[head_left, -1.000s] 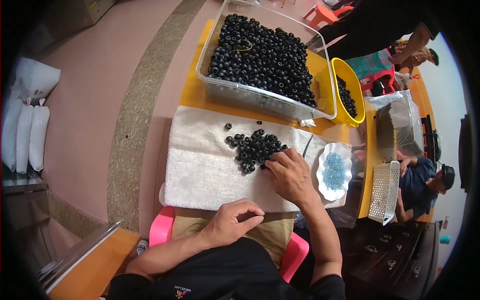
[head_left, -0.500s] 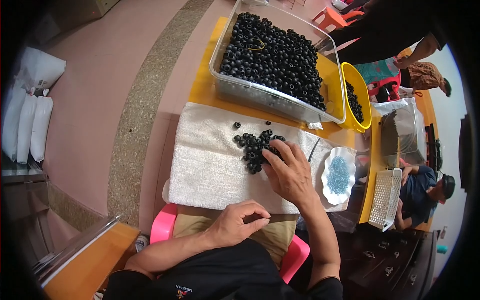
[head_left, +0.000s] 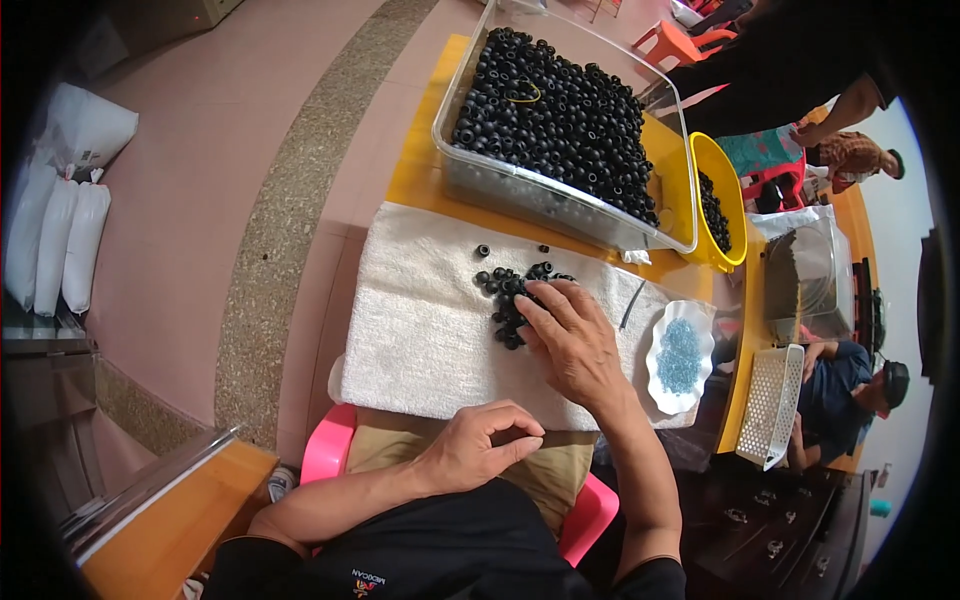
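Note:
A small heap of round black beads (head_left: 507, 320), each with a wide hole, lies on a white towel (head_left: 410, 330). Bent over the heap's right side is my right hand (head_left: 578, 345), its fingers curled down onto the beads; the fingertips are partly hidden. My left hand (head_left: 478, 447) rests over my lap by the towel's near edge, thumb and fingertips pinched together. Whatever sits in that pinch is too small to make out. Two stray beads lie beyond the heap. To the right, a white wavy-edged dish (head_left: 661, 392) holds tiny light-blue beads (head_left: 680, 357).
A big clear plastic bin (head_left: 560, 190) full of black beads stands behind the towel, beside a yellow basket (head_left: 737, 240) with more. A thin dark strip (head_left: 632, 303) lies near the dish. At right are a white perforated basket (head_left: 770, 405) and other people.
The view has shifted slightly, so the table sits a little further right. My right hand's fingers have moved a bit over the heap; my left hand keeps its pinch.

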